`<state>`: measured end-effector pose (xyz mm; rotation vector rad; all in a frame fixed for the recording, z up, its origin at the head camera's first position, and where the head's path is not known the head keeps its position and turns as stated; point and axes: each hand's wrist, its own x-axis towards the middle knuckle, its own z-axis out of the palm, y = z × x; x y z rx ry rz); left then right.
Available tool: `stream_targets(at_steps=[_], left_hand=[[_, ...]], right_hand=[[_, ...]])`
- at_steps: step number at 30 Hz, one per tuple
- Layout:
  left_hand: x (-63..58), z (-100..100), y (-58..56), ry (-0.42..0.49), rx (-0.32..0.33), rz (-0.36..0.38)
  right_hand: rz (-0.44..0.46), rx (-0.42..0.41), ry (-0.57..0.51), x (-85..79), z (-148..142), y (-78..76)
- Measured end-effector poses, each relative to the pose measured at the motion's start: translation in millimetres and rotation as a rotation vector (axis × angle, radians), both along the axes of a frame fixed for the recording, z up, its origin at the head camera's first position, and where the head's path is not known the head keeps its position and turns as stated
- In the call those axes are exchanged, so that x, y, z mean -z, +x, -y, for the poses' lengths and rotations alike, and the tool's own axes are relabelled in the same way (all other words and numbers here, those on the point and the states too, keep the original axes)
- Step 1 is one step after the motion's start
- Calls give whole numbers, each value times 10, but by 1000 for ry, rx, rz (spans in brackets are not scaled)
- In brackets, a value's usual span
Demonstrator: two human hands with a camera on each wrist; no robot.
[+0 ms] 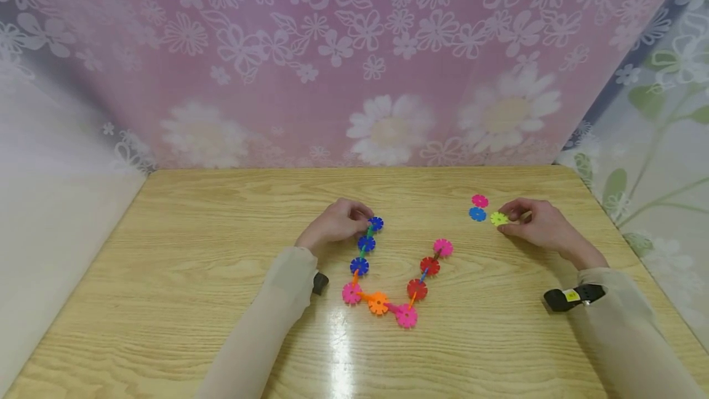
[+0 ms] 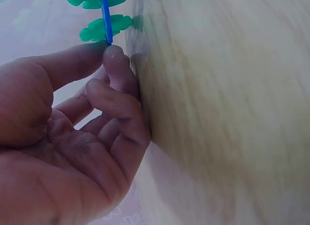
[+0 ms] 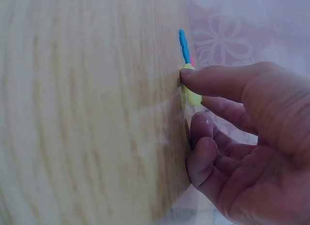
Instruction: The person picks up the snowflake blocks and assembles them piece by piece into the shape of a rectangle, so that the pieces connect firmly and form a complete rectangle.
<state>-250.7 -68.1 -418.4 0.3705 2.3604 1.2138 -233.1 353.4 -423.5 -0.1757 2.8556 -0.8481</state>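
Note:
A chain of notched plastic snowflake discs lies in a rough U on the table. Thumb and index finger of my left hand (image 1: pixel 339 221) pinch the blue disc (image 1: pixel 376 223) at the chain's upper left end. That blue disc (image 2: pixel 107 22) appears edge-on in the left wrist view, slotted into green discs (image 2: pixel 104 29). On the right, my right hand (image 1: pixel 536 225) pinches a yellow disc (image 1: pixel 499 219), low over the tabletop. The chain's other end is a pink disc (image 1: pixel 443 247), joined to red discs (image 1: pixel 429 266). An orange disc (image 1: pixel 379 303) sits along the bottom.
A loose pink disc (image 1: pixel 479 201) and a light blue disc (image 1: pixel 477 214) lie just left of the yellow one. The wooden table (image 1: pixel 166 325) meets a flowered pink cloth (image 1: pixel 310 109) at its back edge. Each wrist wears a black strap (image 1: pixel 592 292).

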Motion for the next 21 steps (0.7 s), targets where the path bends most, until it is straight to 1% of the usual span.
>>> stream_targets(at_steps=[8,12,14,17,21], left_hand=[[24,46,-12,106,-22,48],[30,76,4,168,-31,67],[46,99,8,195,-39,78],[57,133,19,212,-54,81],[35,170,43,224,-92,93]], right_hand=[[-23,1,-10,17,3,15],[-60,1,-15,46,-12,32],[-87,3,-21,62,-13,46],[-148,5,-30,80,-9,77],[-213,18,-81,86,32,135]])
